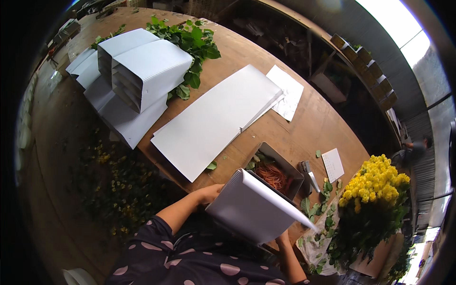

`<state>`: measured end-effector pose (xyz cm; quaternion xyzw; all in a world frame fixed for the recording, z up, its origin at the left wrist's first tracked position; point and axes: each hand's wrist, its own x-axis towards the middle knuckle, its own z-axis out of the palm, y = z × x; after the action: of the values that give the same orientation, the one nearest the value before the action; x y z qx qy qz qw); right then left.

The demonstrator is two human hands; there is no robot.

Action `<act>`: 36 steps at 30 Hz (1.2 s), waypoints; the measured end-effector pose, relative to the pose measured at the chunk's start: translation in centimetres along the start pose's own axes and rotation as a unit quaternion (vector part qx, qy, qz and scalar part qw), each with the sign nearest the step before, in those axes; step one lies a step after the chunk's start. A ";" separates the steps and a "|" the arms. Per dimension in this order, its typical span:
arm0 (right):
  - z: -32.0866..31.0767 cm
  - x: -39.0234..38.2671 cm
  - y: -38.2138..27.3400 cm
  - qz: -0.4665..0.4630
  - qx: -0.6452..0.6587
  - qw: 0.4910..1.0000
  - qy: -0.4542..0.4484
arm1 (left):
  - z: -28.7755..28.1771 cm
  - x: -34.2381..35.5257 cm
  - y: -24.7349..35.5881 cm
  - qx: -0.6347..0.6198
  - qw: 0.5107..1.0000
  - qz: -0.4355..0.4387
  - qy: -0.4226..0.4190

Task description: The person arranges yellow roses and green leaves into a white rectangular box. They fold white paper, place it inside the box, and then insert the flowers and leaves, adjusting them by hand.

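Note:
A bent white cardboard sheet (256, 204) is held in front of my body, with a rounded fold along its upper side. My left hand (212, 193) is closed on its left end, its fingertips hidden behind the sheet. At the lower right edge my right hand (283, 237) grips the same sheet, and most of its fingers are out of sight. Just beyond lies an open box (295, 184) of reddish-brown rubber bands (270, 175) and some leaves. A stapler (308, 176) rests to the right of this box.
Flat white cardboard sheets (218, 118) lie stacked mid-table beside a printed paper (287, 92). Folded white cardboard sleeves (152, 66) are piled at the far left near green leaves (197, 45). Bunched yellow flowers (373, 183) stand at right, near a small card (332, 165).

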<state>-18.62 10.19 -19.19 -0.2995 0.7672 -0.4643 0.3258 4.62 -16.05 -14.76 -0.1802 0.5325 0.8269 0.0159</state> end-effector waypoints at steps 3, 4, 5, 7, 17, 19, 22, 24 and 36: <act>-0.5 0.1 -7.2 -0.021 -0.360 0.921 -0.147 | -0.2 -1.0 0.3 0.059 0.996 0.026 0.057; -0.7 0.2 -10.1 0.033 -0.463 0.866 -0.185 | -0.1 -0.9 0.2 0.102 0.991 0.039 0.075; -0.6 0.4 -12.0 -0.020 -0.451 0.872 -0.191 | 0.0 -1.0 0.1 0.112 0.986 0.009 0.121; -0.8 0.5 -14.7 -0.113 -0.424 0.881 -0.178 | 0.9 -0.6 1.3 0.143 0.971 -0.045 0.187; 5.2 3.3 -11.1 -0.217 -0.280 0.878 -0.321 | -7.7 3.4 -8.5 0.183 0.944 -0.107 0.252; 4.0 3.2 -10.9 -0.047 -0.098 0.883 -0.456 | -3.1 2.4 -1.8 0.026 0.960 -0.165 0.224; 3.8 2.6 -14.5 0.015 0.007 0.789 -0.614 | -2.5 1.5 -0.6 0.211 0.957 -0.119 0.157; 4.0 -0.1 -20.8 -0.135 -0.222 0.752 -0.606 | -1.2 1.6 -0.2 0.203 0.940 -0.148 0.231; 0.0 -2.6 -19.0 -0.146 -0.369 0.805 -0.441 | 3.2 4.8 -1.4 0.172 0.949 -0.146 0.221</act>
<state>-14.05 4.77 -1.32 -0.6781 0.6017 -0.0057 0.4221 -0.51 -13.44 -16.33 -0.4285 0.6248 0.6509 0.0494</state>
